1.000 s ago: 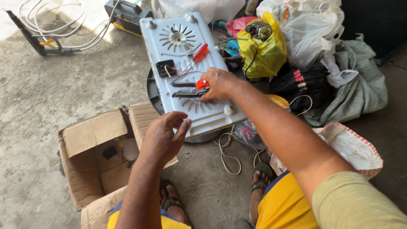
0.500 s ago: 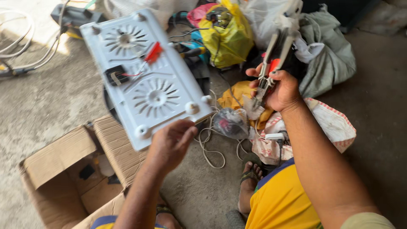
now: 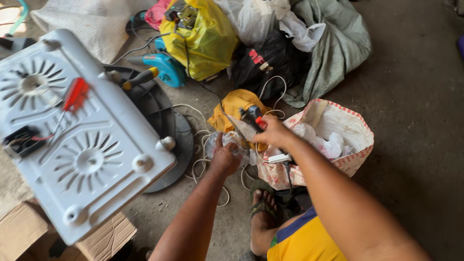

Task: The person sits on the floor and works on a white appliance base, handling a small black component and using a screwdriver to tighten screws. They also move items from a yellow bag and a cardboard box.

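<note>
Nearest us, our left hand (image 3: 224, 157) is clenched on a clear plastic bag (image 3: 227, 142) lying on the floor among white cord (image 3: 200, 164). Just beyond, our right hand (image 3: 273, 131) grasps a black tool (image 3: 251, 115) with a red tip, above the patterned sack (image 3: 350, 140). The white panel (image 3: 77, 140) lies left; a yellow bag (image 3: 208, 41) sits farthest

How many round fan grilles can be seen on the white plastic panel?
2. One fan grille is at the panel's upper left end, partly cut by the picture edge; the second grille is lower, near the panel's middle. None seems hidden on the white panel.
</note>
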